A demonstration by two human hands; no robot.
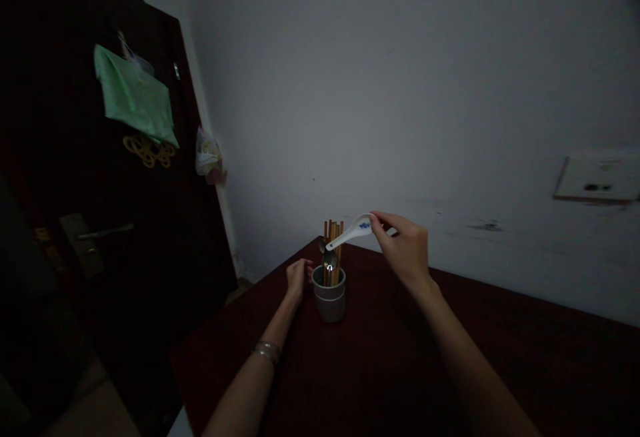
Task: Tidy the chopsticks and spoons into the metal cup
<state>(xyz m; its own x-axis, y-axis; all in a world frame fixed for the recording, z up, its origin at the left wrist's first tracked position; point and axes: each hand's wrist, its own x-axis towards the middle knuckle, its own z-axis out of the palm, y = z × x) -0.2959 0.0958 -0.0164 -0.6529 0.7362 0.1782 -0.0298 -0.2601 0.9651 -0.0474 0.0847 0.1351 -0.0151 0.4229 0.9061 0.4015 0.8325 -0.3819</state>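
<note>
A white soup spoon with a blue pattern in its bowl is pinched by the bowl end between the thumb and fingers of my right hand. Its handle slants down to the left, over the mouth of a grey utensil holder. In that holder stand several wooden chopsticks and a metal spoon, bowl upward; a second metal spoon shows behind. My left hand is curled against the left side of the holder's rim, its fingertips partly hidden.
The holder stands on a dark red table against a pale wall. A wall socket is at right. At left is a dark door with a lever handle and a hanging green cloth. A plastic bag hangs beside it.
</note>
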